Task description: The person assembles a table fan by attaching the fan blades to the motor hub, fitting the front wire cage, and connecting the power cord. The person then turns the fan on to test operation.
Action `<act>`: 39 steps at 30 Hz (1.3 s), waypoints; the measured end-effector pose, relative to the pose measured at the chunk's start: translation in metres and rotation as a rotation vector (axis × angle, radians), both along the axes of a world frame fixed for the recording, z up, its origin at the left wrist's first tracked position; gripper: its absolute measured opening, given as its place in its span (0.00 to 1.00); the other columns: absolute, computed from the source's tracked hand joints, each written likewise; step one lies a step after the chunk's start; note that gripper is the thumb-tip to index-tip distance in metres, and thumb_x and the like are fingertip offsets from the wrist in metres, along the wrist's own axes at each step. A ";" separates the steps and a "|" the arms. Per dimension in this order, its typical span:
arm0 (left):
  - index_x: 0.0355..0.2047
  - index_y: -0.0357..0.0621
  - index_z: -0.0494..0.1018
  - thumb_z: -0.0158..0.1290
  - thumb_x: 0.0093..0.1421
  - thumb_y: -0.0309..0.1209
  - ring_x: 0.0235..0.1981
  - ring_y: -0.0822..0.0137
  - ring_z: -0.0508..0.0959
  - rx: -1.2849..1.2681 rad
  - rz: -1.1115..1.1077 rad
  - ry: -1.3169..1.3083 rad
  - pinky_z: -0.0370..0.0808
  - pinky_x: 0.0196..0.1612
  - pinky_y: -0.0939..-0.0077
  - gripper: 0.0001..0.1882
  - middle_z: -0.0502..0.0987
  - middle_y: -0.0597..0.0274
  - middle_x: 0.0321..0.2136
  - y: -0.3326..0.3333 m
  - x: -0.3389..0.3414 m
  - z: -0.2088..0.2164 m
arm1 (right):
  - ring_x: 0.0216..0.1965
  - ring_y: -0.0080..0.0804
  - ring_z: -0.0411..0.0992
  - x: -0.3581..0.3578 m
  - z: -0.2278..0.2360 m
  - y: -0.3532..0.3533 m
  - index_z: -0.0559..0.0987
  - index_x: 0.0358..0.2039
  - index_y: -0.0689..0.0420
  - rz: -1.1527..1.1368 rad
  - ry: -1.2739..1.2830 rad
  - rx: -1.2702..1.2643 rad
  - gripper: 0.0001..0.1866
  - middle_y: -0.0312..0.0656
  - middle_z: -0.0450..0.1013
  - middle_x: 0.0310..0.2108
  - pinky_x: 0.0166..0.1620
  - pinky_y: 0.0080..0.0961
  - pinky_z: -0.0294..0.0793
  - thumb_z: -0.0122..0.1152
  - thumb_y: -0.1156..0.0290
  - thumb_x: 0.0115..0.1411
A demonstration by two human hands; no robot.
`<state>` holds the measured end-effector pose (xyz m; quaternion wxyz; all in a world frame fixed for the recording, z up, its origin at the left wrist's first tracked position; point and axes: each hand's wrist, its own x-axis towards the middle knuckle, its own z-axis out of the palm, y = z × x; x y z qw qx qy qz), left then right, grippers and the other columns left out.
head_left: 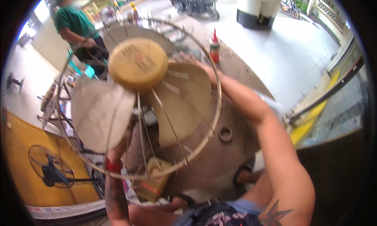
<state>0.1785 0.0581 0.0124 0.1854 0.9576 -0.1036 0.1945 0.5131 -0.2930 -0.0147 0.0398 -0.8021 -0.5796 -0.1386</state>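
Behind the blades of a large beige fan (pixel 184 108), both hands, well apart from each other. Left hand (pixel 126 139) partly covered by a blade, with a red band (pixel 114 166) round the wrist; cannot tell whether closed on anything. Right hand (pixel 188 58) near the hub, fingers blurred; cannot tell whether gripping or merely touching. Between the forearms, filling the middle of the view, the fan itself, ringed by a wire guard (pixel 220 96) with thin spokes.

On the round yellowed hub (pixel 137 63), dark marks about a reddish centre, too blurred to read. Beyond the right forearm, an upright bottle (pixel 215 51) with a red cap and a red-and-dark label, lettering too small to make out. Below, a brown surface (pixel 235 63) bearing a small ring-shaped piece (pixel 226 139); near the left forearm, a yellowish container (pixel 157 184) with a reddish mark.

Along the brown surface's right side, a slanting edge, then a wide stretch of pale floor (pixel 282 53) reaching to a white pillar (pixel 257 6). Tighter room at left: a yellow panel (pixel 19 132), a dark fan (pixel 51 171), and farther up, a person in green (pixel 76 26).
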 end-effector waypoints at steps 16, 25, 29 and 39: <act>0.60 0.35 0.71 0.71 0.48 0.45 0.53 0.45 0.75 -0.102 0.329 0.137 0.72 0.60 0.55 0.43 0.77 0.44 0.50 -0.155 -0.199 0.037 | 0.60 0.55 0.70 -0.248 0.028 -0.155 0.78 0.62 0.52 -0.376 0.393 0.242 0.25 0.55 0.72 0.58 0.65 0.44 0.70 0.68 0.61 0.65; 0.58 0.33 0.69 0.67 0.51 0.47 0.54 0.43 0.73 -0.078 0.411 0.008 0.71 0.59 0.52 0.40 0.75 0.41 0.51 -0.194 -0.172 0.040 | 0.61 0.55 0.70 -0.229 0.031 -0.186 0.78 0.60 0.57 -0.562 0.383 0.526 0.25 0.57 0.73 0.56 0.65 0.44 0.70 0.68 0.64 0.64; 0.67 0.32 0.61 0.64 0.58 0.56 0.60 0.37 0.69 -0.093 0.459 0.212 0.68 0.64 0.50 0.49 0.70 0.33 0.58 -0.213 -0.176 0.036 | 0.62 0.55 0.70 -0.250 0.031 -0.186 0.77 0.59 0.60 -0.693 0.187 0.452 0.26 0.56 0.72 0.59 0.66 0.44 0.69 0.70 0.66 0.62; 0.77 0.39 0.45 0.43 0.64 0.18 0.67 0.54 0.71 -0.938 0.084 0.466 0.68 0.68 0.64 0.41 0.69 0.37 0.66 -0.146 -0.230 0.030 | 0.61 0.56 0.71 -0.434 0.058 -0.036 0.64 0.71 0.58 -0.347 0.613 0.389 0.51 0.59 0.73 0.58 0.64 0.48 0.68 0.72 0.41 0.57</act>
